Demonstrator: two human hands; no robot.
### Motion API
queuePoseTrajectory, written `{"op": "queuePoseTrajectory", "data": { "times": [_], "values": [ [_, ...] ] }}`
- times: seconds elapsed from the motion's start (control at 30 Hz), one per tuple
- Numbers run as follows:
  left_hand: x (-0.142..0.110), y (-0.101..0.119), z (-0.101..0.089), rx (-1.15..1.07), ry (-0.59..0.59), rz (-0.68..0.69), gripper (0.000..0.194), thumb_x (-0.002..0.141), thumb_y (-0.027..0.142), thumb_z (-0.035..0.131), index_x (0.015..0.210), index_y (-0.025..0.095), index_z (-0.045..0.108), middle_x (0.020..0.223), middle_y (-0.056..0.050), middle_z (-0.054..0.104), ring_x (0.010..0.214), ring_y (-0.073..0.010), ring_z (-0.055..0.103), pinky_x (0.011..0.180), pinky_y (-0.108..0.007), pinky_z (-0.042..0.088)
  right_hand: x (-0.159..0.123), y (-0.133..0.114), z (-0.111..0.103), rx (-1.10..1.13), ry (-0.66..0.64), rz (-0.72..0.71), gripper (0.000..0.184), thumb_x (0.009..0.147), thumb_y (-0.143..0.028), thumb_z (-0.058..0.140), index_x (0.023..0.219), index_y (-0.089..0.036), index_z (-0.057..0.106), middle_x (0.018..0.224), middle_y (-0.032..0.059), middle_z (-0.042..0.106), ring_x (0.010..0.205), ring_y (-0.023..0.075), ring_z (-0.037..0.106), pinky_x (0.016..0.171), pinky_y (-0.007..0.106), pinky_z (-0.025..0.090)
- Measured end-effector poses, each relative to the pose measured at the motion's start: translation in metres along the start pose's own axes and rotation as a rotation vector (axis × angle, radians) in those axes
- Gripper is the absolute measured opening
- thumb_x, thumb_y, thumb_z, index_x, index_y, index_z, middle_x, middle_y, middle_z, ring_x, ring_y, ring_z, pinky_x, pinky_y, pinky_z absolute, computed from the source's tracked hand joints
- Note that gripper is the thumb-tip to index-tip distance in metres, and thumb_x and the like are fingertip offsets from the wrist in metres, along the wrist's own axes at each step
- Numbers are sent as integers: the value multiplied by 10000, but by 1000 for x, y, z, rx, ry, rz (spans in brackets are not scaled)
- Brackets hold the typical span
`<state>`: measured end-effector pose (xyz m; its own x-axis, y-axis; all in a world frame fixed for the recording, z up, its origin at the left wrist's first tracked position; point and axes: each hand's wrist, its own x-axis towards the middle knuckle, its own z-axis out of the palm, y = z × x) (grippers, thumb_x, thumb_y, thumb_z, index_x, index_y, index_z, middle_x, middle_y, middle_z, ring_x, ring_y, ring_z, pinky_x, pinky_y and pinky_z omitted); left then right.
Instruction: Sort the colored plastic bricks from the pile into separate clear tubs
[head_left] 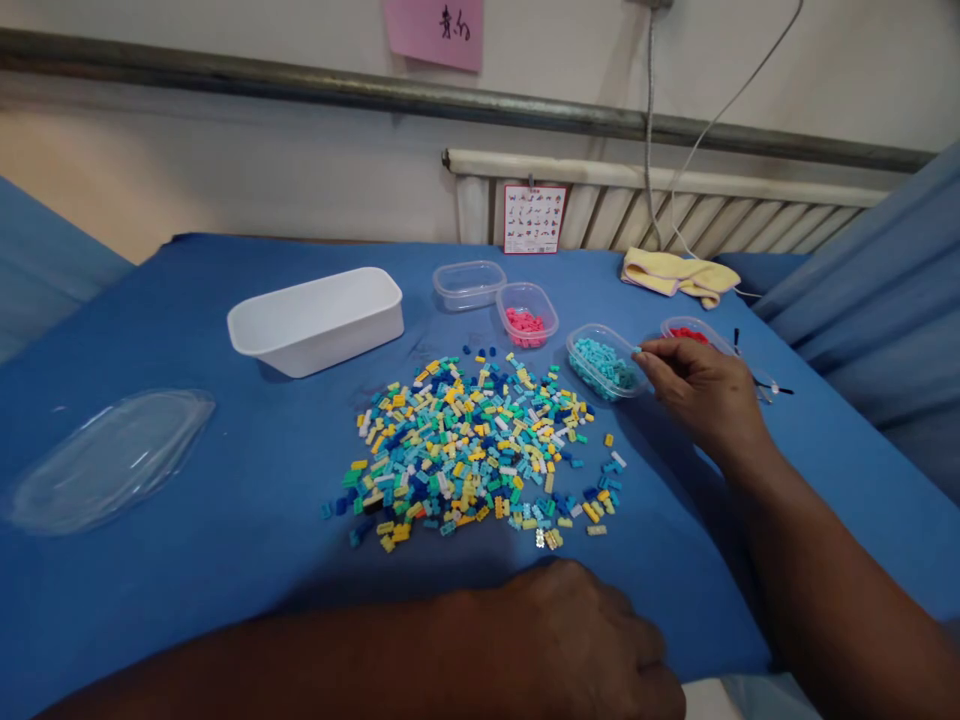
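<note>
My right hand [694,390] is at the right rim of a clear tub [624,393] holding turquoise building bricks [604,366]. Its thumb and index finger are pinched together, with a small turquoise brick [636,352] showing at their tips. My left hand [577,640] lies at the near edge, back upward and fingers curled under; whatever it may hold is hidden. Between the hands and the tubs spreads a loose pile of building bricks [465,440] in yellow, green, white and several blues.
Tubs with pink bricks [525,325] and red bricks [688,335] flank the turquoise one. Farther back are another clear tub [470,298] and a white bin [330,345]. Clear lids [112,460] lie left, glasses [772,388] right, and a yellow cloth [675,275] by the radiator [750,205].
</note>
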<state>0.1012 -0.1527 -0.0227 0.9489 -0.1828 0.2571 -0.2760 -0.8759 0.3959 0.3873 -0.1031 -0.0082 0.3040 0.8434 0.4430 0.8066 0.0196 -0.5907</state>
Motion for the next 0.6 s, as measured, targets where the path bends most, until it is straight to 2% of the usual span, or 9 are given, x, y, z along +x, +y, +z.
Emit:
{"op": "queuePoseTrajectory", "data": {
  "times": [0.13, 0.27, 0.47, 0.6],
  "values": [
    [0, 0, 3, 18, 9, -1, 121, 1052, 296, 686, 966, 211, 685, 842, -5, 645, 714, -164, 607, 560, -348, 433, -1, 2, 0, -21, -4, -41, 292, 1019, -419, 690, 1141, -206, 849, 965, 71, 834, 767, 211, 729, 740, 354, 564],
    [1, 0, 2, 18, -3, 16, 122, 1042, 279, 703, 954, 198, 679, 855, -3, 655, 714, -166, 601, 546, -347, 440, -1, 1, 0, -23, 12, -46, 304, 1010, -422, 692, 1150, -205, 852, 937, 59, 834, 692, 208, 714, 700, 365, 565],
    [3, 1, -2, 23, -41, -5, 121, 1021, 297, 734, 953, 209, 685, 871, 7, 681, 723, -167, 604, 531, -346, 447, -3, 2, 6, -60, 19, -148, 269, 1022, -375, 680, 1147, -210, 851, 953, 68, 843, 778, 244, 763, 732, 384, 573],
    [4, 0, 0, 16, -25, -6, 109, 1002, 279, 751, 946, 209, 687, 854, 3, 676, 706, -165, 610, 517, -336, 426, -3, -3, 4, -74, 54, -216, 243, 1031, -357, 693, 1153, -201, 834, 954, 77, 834, 715, 223, 727, 692, 376, 567]
  ]
}}
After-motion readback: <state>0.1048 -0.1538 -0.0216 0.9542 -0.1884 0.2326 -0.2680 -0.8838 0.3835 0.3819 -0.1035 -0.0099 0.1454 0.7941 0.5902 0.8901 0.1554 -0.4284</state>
